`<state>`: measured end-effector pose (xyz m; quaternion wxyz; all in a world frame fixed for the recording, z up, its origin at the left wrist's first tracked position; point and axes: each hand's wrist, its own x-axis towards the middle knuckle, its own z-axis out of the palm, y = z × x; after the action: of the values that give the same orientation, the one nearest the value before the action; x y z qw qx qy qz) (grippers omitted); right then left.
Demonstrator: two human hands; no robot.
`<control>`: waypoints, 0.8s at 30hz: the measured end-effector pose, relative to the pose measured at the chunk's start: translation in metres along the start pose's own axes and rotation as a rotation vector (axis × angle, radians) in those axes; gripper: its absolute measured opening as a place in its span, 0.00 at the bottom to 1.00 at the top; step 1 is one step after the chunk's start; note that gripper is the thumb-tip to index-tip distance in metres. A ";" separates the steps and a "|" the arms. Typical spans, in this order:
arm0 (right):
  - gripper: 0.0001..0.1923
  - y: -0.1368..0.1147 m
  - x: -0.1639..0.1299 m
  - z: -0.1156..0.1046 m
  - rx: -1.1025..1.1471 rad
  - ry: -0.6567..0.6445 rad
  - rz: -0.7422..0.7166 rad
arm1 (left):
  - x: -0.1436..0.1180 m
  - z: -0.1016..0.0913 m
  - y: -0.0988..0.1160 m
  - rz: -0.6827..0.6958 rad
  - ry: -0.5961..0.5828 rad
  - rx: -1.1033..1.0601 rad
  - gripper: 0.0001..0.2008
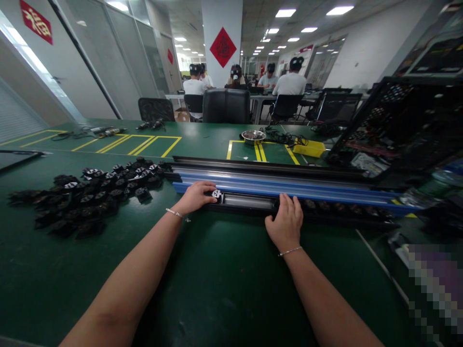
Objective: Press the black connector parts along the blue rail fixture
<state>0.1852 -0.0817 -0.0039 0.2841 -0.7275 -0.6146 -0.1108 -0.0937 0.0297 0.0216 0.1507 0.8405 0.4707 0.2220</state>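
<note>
Left hand (197, 195) curled shut on a small black-and-white plastic clip piece (217, 194), pressing it at the left end of a long black metal rail (249, 202) lying across the green matted surface (217, 289) right in front of the person. Right hand (285, 224) lies fingers-down on the same rail further right; looks like it steadies it, but can't tell if fingers are closed round anything. Rail: prob stiff & fairly heavy, long enough to swing, so best held w/ both hands spread apart. Clip piece: light, rigid, small, pinch by edges. Behind the rail, touching or just beside, 2 blue-and-silver long profiles (289, 185). Left: heap of small black clip pieces (90, 195), dozens, too many to count. Farther back 1 round steel bowl (253, 137), 1 yellow flat box (310, 148). At least 5 seated people at far tables
</note>
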 end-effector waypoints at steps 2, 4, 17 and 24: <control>0.33 0.000 0.000 0.000 0.005 0.018 -0.007 | 0.000 0.000 -0.001 0.001 0.002 0.002 0.17; 0.33 0.000 0.000 0.001 0.004 0.030 -0.009 | -0.001 -0.001 -0.002 0.005 0.005 0.000 0.17; 0.33 0.001 -0.001 0.002 0.009 0.013 -0.005 | -0.006 -0.010 -0.011 -0.014 -0.019 -0.034 0.19; 0.33 0.001 0.000 0.001 0.018 -0.003 0.003 | -0.008 -0.017 -0.011 -0.047 -0.033 -0.047 0.19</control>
<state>0.1860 -0.0815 -0.0052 0.2900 -0.7258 -0.6150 -0.1038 -0.1140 0.0288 0.0296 0.1835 0.8290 0.4824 0.2154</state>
